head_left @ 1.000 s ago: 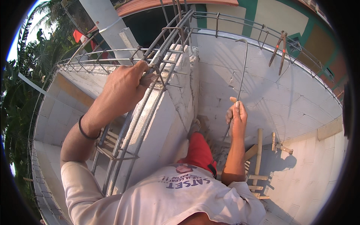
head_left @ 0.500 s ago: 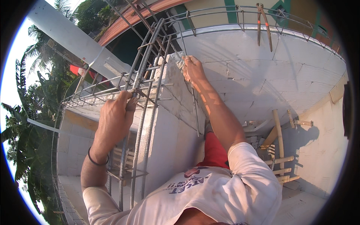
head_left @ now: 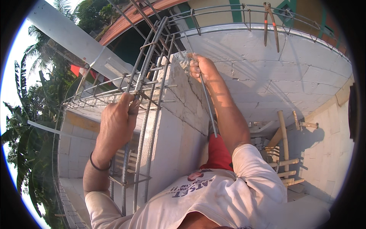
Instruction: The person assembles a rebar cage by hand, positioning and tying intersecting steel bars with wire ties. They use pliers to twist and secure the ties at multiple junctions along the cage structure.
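Steel rebar cages meet at the corner of a pale block wall. My left hand is closed at the cage's joint, fingers wrapped around one of its upright bars. A dark metal piece shows by the thumb, too small to make out. My right hand grips a thin steel rod beside the wall's rough, broken top. The rod slants down from behind the cage past my right forearm, its lower end hanging free near my red trouser leg.
Long-handled pincers hang from the bars on the far block wall. At the right stands a wooden pole frame with a hammer-like tool nearby. A thick pale column slants across the upper left.
My right hand has shifted slightly right and turned. The rod's lower end has swung to the right. My left hand stays almost in place.
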A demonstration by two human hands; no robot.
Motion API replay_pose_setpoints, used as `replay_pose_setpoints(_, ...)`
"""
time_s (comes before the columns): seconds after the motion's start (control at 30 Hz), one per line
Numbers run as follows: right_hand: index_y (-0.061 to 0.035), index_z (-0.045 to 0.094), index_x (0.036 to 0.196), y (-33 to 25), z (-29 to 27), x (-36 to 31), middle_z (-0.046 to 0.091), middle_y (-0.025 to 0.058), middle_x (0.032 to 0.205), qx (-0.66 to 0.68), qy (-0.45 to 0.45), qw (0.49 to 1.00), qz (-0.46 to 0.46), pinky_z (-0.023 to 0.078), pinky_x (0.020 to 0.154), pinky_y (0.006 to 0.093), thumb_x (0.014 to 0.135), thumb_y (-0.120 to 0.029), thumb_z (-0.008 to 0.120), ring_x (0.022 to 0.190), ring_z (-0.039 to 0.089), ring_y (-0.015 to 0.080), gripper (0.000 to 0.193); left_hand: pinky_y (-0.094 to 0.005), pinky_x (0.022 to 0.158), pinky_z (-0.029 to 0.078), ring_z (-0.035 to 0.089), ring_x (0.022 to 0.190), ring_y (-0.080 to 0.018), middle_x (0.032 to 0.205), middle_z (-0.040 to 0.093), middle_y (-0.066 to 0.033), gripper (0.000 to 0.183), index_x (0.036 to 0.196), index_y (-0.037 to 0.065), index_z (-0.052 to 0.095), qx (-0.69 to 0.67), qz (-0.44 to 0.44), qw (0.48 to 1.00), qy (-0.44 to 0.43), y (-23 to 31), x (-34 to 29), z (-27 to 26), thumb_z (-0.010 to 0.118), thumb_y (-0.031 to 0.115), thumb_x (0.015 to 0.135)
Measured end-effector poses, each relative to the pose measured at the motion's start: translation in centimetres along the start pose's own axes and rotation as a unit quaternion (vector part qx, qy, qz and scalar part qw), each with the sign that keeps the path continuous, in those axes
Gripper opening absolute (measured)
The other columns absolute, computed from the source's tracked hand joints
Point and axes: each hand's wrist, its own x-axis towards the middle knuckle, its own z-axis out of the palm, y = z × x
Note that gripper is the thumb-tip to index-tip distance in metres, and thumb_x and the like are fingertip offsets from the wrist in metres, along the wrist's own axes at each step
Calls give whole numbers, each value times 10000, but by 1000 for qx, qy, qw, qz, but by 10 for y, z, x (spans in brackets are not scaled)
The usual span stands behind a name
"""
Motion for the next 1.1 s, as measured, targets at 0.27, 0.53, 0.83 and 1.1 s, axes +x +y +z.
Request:
replay_pose_setpoints(0.27,-20,519,1195,3,-1,-1,356,-38,654,-13,-10,1000,-9,286,397,240,1082,-218,363,459,320,65,276,-443,565,427,580,592,-414,619,545,-206,120,1030,11,580,20,-1,1000,-8,-2,0,-2,608,83,938)
replay_pose_setpoints(0.53,-23,528,1208,1,4,-7,337,-49,646,-36,23,999,-17,279,392,238,1076,-217,384,443,289,57,276,-504,547,484,625,593,-415,621,602,-176,214,1032,22,494,34,38,999,0,-13,-1,4,643,90,895)
replay_pose_setpoints(0.83,-30,516,1232,-5,-5,-11,345,-46,653,-61,16,998,-8,278,376,234,1076,-233,396,445,296,56,283,-494,526,482,621,567,-402,572,574,-158,182,997,18,503,19,24,1000,-2,-8,-1,-1,632,126,927)
replay_pose_setpoints(1.1,-39,516,1237,-6,-3,-17,335,-55,642,-64,25,998,-15,285,368,229,1074,-249,413,433,297,56,285,-484,584,484,646,643,-409,635,602,-185,180,1051,17,546,25,-20,999,-41,-6,0,-3,625,44,892)
